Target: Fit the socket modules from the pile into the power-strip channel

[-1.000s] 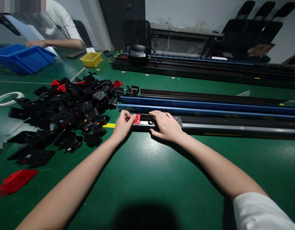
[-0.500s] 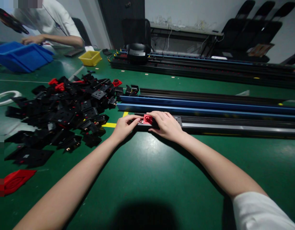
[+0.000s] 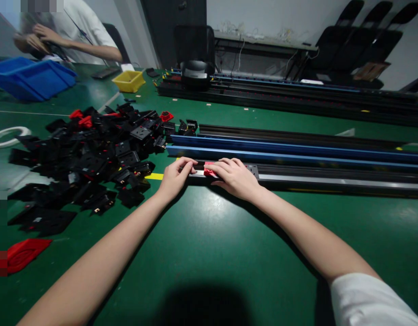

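Note:
A small red socket module (image 3: 209, 170) sits in the left end of a long black rail (image 3: 331, 180) on the green table. My right hand (image 3: 234, 178) lies over the rail with its fingers on the red module, partly covering it. My left hand (image 3: 175, 176) is at the rail's left end, fingertips touching the rail just left of the module. A grey module (image 3: 252, 170) shows in the rail right of my right hand.
A big pile of black and red socket modules (image 3: 93, 154) lies to the left. Blue and black rails (image 3: 297, 149) run behind. More rails (image 3: 297, 97), a yellow bin (image 3: 129, 81), a blue bin (image 3: 32, 79) and another person's arm (image 3: 93, 50) are at the back.
The red module has slid rightward along the rail from my left hand to under my right fingers. The person at the back has raised both hands.

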The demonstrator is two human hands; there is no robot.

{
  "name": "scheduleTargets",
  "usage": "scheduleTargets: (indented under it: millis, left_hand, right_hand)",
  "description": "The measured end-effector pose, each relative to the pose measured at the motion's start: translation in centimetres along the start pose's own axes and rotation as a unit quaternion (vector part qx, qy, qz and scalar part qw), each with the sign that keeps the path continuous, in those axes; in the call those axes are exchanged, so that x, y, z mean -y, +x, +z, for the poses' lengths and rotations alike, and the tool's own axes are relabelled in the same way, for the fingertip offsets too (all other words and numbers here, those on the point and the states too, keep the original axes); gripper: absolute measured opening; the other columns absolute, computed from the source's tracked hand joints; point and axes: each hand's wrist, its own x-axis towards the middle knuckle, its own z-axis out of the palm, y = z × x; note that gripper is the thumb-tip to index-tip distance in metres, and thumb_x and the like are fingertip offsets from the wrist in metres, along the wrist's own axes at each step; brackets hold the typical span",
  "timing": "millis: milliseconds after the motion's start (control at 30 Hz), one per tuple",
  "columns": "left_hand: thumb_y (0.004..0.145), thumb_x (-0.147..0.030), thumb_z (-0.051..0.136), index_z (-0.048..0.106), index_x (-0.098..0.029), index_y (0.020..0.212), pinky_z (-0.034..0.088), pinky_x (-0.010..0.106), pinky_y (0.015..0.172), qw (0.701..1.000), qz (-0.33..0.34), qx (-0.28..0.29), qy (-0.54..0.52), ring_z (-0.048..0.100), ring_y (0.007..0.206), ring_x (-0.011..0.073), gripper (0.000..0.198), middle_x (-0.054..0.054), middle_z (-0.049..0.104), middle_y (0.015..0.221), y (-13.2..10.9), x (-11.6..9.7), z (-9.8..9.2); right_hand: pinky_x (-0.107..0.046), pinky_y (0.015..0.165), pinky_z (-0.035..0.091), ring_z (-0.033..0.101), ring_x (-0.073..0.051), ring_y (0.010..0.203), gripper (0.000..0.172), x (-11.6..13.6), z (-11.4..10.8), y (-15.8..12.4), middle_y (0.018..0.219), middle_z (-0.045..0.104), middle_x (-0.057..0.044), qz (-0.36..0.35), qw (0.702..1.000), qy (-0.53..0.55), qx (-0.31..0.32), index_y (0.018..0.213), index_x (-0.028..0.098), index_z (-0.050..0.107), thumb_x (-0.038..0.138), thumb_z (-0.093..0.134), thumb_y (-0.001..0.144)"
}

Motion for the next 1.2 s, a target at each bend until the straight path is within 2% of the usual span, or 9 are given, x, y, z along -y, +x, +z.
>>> scheduleTargets:
  millis: [167, 267, 333, 467, 533, 767, 1033, 1100, 1200]
  left_hand:
    - [0.096, -0.047, 0.056, 0.071, -0.020, 0.102, 0.049, 0.031, 0.077, 1.000, 0.000, -0.010, -0.012, 0.066, 0.076, 0.0191, 0.032, 0.002, 0.070, 0.077, 0.08, -0.02, -0.08]
    - [0.096, -0.047, 0.055, 0.071, -0.020, 0.102, 0.048, 0.031, 0.077, 1.000, -0.004, -0.014, -0.014, 0.066, 0.076, 0.0191, 0.032, 0.002, 0.069, 0.077, 0.03, -0.08, -0.13]
    - [0.096, -0.048, 0.054, 0.070, -0.020, 0.102, 0.049, 0.032, 0.077, 1.000, -0.005, -0.017, -0.014, 0.066, 0.077, 0.0194, 0.032, 0.002, 0.069, 0.077, -0.02, -0.06, -0.17]
    - [0.096, -0.046, 0.055, 0.070, -0.020, 0.102, 0.049, 0.031, 0.076, 0.999, 0.001, -0.031, -0.018, 0.066, 0.076, 0.0188, 0.031, 0.001, 0.069, 0.077, -0.16, 0.00, -0.24]
    - [0.097, -0.045, 0.055, 0.070, -0.020, 0.101, 0.048, 0.031, 0.076, 0.999, 0.003, -0.036, -0.017, 0.066, 0.076, 0.0184, 0.030, 0.001, 0.069, 0.076, -0.24, -0.03, -0.25]
    - [0.097, -0.045, 0.054, 0.070, -0.020, 0.101, 0.047, 0.031, 0.076, 0.999, 0.008, -0.033, -0.010, 0.065, 0.075, 0.0178, 0.030, 0.000, 0.068, 0.076, -0.35, -0.07, -0.21]
    - [0.097, -0.045, 0.054, 0.070, -0.021, 0.099, 0.046, 0.030, 0.074, 0.999, 0.003, -0.036, 0.006, 0.065, 0.073, 0.0175, 0.029, 0.000, 0.068, 0.075, -0.47, -0.23, -0.21]
    - [0.097, -0.045, 0.054, 0.070, -0.021, 0.099, 0.046, 0.030, 0.073, 0.999, 0.003, -0.035, 0.014, 0.065, 0.073, 0.0177, 0.029, 0.000, 0.069, 0.075, -0.47, -0.30, -0.22]
    - [0.098, -0.045, 0.053, 0.070, -0.020, 0.100, 0.047, 0.031, 0.072, 0.999, 0.007, -0.029, 0.028, 0.065, 0.072, 0.0180, 0.030, 0.000, 0.070, 0.075, -0.51, -0.42, -0.24]
  right_hand:
    - [-0.048, 0.101, 0.043, 0.056, -0.031, 0.125, 0.049, 0.15, -0.01, 0.15, 0.145, 0.061, -0.011, -0.013, 0.999, -0.040, 0.013, 0.151, 0.028, 0.049, 0.037, 0.058, 0.104]
    - [-0.048, 0.101, 0.044, 0.056, -0.031, 0.125, 0.054, 0.14, 0.08, 0.06, 0.142, 0.059, -0.014, 0.002, 0.999, -0.048, 0.006, 0.153, 0.028, 0.047, 0.037, 0.062, 0.102]
    - [-0.048, 0.102, 0.045, 0.054, -0.031, 0.128, 0.058, 0.12, 0.14, -0.03, 0.148, 0.055, -0.015, 0.009, 0.999, -0.050, 0.005, 0.157, 0.030, 0.042, 0.036, 0.062, 0.102]
    - [-0.055, 0.103, 0.044, 0.049, -0.036, 0.135, 0.057, 0.15, 0.18, -0.08, 0.167, 0.039, -0.003, -0.025, 0.996, -0.075, 0.027, 0.160, 0.042, 0.035, 0.036, 0.052, 0.106]
    - [-0.058, 0.102, 0.044, 0.048, -0.038, 0.137, 0.055, 0.19, 0.18, -0.05, 0.168, 0.038, 0.001, -0.033, 0.995, -0.086, 0.037, 0.160, 0.043, 0.035, 0.037, 0.048, 0.107]
    - [-0.057, 0.101, 0.044, 0.050, -0.040, 0.134, 0.049, 0.32, 0.18, 0.01, 0.166, 0.041, 0.003, -0.033, 0.993, -0.110, 0.037, 0.158, 0.037, 0.042, 0.037, 0.046, 0.108]
    - [-0.051, 0.102, 0.044, 0.053, -0.035, 0.131, 0.034, 0.19, 0.42, -0.04, 0.155, 0.055, -0.007, -0.028, 0.994, -0.107, 0.008, 0.135, 0.026, 0.063, 0.040, 0.054, 0.105]
    - [-0.050, 0.103, 0.044, 0.053, -0.035, 0.131, 0.035, 0.19, 0.41, -0.05, 0.154, 0.056, -0.008, -0.028, 0.994, -0.109, 0.005, 0.135, 0.026, 0.063, 0.040, 0.055, 0.105]
    - [-0.048, 0.103, 0.045, 0.055, -0.033, 0.130, 0.045, 0.21, 0.36, -0.10, 0.161, 0.048, -0.010, -0.024, 0.993, -0.113, -0.003, 0.147, 0.026, 0.055, 0.039, 0.057, 0.104]
